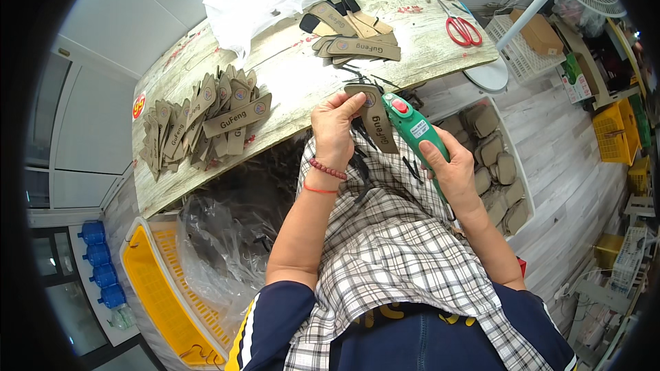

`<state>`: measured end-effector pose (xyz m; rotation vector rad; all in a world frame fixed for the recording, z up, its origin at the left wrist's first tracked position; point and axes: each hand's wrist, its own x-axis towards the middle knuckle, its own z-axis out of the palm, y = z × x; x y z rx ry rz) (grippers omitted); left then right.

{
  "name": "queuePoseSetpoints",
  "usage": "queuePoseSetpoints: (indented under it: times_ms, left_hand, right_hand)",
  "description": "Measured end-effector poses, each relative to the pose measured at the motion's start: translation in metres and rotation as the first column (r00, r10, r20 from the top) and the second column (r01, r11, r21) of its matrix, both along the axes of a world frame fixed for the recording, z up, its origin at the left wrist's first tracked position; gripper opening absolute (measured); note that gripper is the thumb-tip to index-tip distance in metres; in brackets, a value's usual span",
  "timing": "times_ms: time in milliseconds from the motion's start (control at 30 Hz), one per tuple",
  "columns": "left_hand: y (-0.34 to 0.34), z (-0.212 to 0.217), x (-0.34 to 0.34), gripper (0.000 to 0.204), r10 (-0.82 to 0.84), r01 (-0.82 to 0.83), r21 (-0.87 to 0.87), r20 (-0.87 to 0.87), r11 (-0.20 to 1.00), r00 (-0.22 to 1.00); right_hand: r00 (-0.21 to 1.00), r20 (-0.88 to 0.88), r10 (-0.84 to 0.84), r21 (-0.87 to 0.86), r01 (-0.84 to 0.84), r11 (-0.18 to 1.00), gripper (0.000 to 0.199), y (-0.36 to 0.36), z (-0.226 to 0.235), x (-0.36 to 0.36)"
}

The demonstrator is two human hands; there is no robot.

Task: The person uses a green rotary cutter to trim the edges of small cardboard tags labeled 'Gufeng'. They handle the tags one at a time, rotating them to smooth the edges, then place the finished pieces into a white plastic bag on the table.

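Head view: left hand (335, 127) pinches insole (375, 120); right hand (450, 168) grips green tool (414, 127).

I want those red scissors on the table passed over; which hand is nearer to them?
Right. The right hand, gripping the green tool, sits below the red scissors; the left hand, holding a tan strip, is farther left.

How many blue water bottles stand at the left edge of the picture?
4: blue water bottles stand in one row on the floor at lower left, beside the yellow crate. More may be hidden beyond the rim.

The green tool (414, 127)'s tip hides behind the tan strap (377, 118).
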<state>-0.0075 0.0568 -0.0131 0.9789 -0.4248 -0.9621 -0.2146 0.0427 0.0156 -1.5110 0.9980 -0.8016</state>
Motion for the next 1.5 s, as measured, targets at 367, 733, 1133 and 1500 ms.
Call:
queuePoseSetpoints:
  times_ms: [367,733,1133,1500]
  left_hand:
    - [0.002,0.017,0.026,0.004,-0.213,0.185,0.133,0.238,0.974,0.948]
    - [-0.001,0.020,0.033,0.002,-0.424,0.318,0.322,0.352,0.892,0.835]
    - [-0.004,0.004,0.112,0.016,-0.227,0.014,0.379,0.522,0.925,0.822]
    - [-0.118,-0.035,0.070,0.044,-0.330,-0.704,0.133,0.932,0.698,-0.151]
  right_hand:
    - [0.998,-0.013,0.059,0.044,-0.058,0.997,0.045,-0.001,0.000,-0.011]
    - [0.995,-0.013,0.100,0.061,-0.099,0.993,0.041,-0.005,0.002,-0.010]
    - [0.999,0.034,0.009,0.065,-0.011,0.998,0.043,-0.017,-0.009,-0.008]
    - [0.999,-0.012,-0.046,0.090,0.047,0.995,0.045,-0.019,-0.020,-0.020]
